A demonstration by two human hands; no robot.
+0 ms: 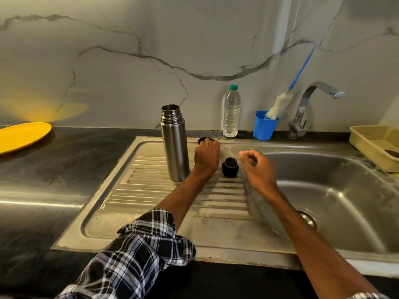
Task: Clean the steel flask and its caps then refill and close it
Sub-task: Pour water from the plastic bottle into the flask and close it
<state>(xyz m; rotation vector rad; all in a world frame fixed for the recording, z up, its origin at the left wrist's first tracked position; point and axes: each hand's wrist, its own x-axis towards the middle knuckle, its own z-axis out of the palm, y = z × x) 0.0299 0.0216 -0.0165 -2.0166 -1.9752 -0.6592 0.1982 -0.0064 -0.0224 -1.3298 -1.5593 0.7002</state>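
The steel flask stands upright and uncapped on the ribbed draining board. Just right of it, my left hand curls its fingers round a black outer cap at the board's back edge; most of the cap is hidden by the hand. A black inner stopper sits on the board between my hands. My right hand hovers beside the stopper with fingers loosely curled, holding nothing.
A plastic water bottle with a green cap, a blue cup holding a bottle brush and the tap line the back wall. The sink basin lies right, a beige basket beyond it, a yellow plate far left.
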